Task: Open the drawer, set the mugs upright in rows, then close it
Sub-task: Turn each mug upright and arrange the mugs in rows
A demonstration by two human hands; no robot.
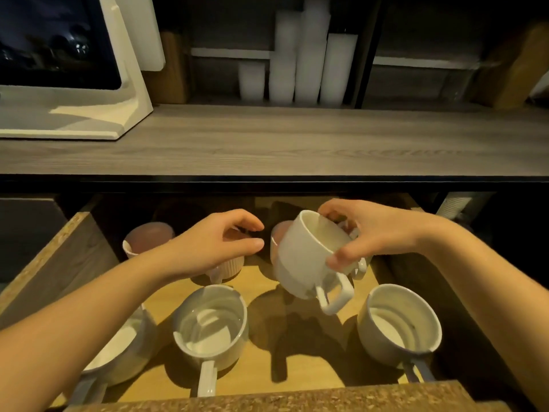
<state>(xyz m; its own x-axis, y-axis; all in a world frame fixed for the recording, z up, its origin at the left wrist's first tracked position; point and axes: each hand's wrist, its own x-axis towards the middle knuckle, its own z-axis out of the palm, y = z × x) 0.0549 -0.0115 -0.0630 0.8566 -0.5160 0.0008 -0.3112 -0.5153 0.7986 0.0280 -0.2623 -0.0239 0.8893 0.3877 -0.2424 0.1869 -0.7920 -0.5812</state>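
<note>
The pulled-out wooden drawer with raw chipboard edges [74,233] stands fully open beneath the grey wood-grain countertop [297,138]. A plain white ceramic mug with a looped handle [309,254] is held tilted above the drawer floor by the right hand [377,230], gripped at the rim and side with the thumb pressed on its outer wall; its mouth faces the camera and its handle points down and forward. The left hand [219,242] is curled over a ribbed pale mug in the back row [228,269], though whether it is actually gripped or only steadied cannot be told, since the fingers hide the contact. A pink-tinted mug at the back left [145,236] and another pinkish mug behind the white one [277,233] are set upright. In the front row, three glazed grey-white mugs are upright: one partly under the left forearm [124,349], one in the middle [212,325] and one at the right [399,322].

The step in hand is judged to be the righting and placing of the white mug. It would best be rotated until its base is level, then lowered into the open gap in the back row on the right side, with the handle turned forward to match the front row. Contact with the pinkish mug behind it should be avoided, and release should be delayed until the base sits flat.
</note>
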